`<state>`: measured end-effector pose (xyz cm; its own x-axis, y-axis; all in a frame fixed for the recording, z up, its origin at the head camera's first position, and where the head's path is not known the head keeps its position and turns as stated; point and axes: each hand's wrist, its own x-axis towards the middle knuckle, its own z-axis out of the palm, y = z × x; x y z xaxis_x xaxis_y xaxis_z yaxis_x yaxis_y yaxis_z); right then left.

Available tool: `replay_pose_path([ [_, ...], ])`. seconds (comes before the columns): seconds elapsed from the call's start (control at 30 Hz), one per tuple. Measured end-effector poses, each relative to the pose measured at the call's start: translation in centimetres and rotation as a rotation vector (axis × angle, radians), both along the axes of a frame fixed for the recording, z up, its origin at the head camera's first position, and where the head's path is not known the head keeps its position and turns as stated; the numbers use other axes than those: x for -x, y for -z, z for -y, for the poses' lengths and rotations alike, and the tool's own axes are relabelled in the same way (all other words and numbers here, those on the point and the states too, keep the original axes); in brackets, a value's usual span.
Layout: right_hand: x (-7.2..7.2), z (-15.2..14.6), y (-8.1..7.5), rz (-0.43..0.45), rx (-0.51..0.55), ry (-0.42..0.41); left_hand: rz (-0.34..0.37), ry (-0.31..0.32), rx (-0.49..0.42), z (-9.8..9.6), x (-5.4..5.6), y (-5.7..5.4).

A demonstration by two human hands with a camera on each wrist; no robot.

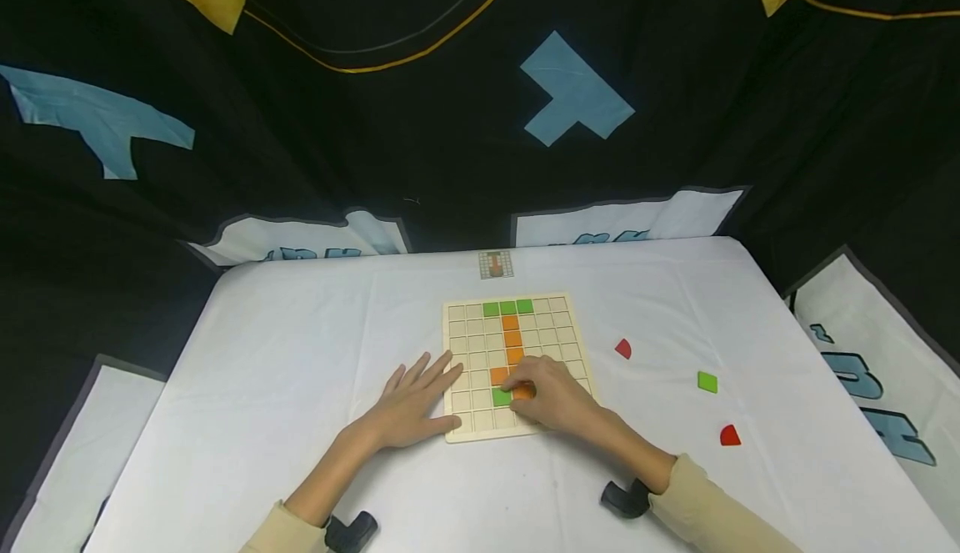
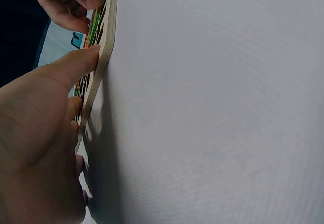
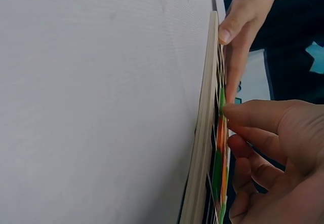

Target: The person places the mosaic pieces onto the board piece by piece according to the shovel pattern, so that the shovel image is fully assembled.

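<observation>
A pale wooden grid board (image 1: 467,344) lies on the white-covered table, with green square tiles (image 1: 507,308) in its far row and a column of orange tiles (image 1: 512,339) below them. My left hand (image 1: 408,407) rests at the board's left edge, fingers spread, its thumb (image 2: 83,64) on the near rim. Over the near part of the board, my right hand (image 1: 553,390) has curled fingers. Its thumb and forefinger pinch a green tile (image 1: 501,397) that lies left of an orange tile partly covered by the hand. The palm hides the cells beneath it.
To the right lie two red quarter-round pieces (image 1: 624,349) (image 1: 730,435) and a green rhombus piece (image 1: 707,382). A small picture card (image 1: 496,264) sits beyond the board near the table's far edge. Black wrist mounts (image 1: 627,500) show by both cuffs; a dark patterned cloth (image 1: 450,144) hangs behind.
</observation>
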<state>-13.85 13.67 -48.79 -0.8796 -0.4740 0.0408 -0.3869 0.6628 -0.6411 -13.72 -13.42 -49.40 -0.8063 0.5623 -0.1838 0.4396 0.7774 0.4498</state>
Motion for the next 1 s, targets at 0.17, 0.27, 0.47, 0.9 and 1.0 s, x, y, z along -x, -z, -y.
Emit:
replay_pose_path([
  [0.17, -0.3, -1.9, -0.3, 0.008, 0.057, 0.073, -0.004, 0.002, -0.005, 0.0, 0.0, 0.0],
  [0.27, -0.4, -3.7, -0.8, -0.006, 0.088, 0.116, -0.004, -0.002, 0.000, 0.0, 0.0, 0.1],
  [0.47, -0.9, -8.3, -1.4, -0.076, 0.114, 0.205, 0.003, -0.011, 0.002, 0.0, 0.0, 0.0],
  [0.9, -3.2, -18.9, -1.2, -0.030, 0.055, 0.456, 0.009, -0.018, -0.001, -0.1, 0.0, -0.1],
  [1.0, -3.5, -20.5, -0.9, 0.027, 0.050, 0.488, 0.011, -0.020, -0.002, -0.1, 0.0, -0.1],
])
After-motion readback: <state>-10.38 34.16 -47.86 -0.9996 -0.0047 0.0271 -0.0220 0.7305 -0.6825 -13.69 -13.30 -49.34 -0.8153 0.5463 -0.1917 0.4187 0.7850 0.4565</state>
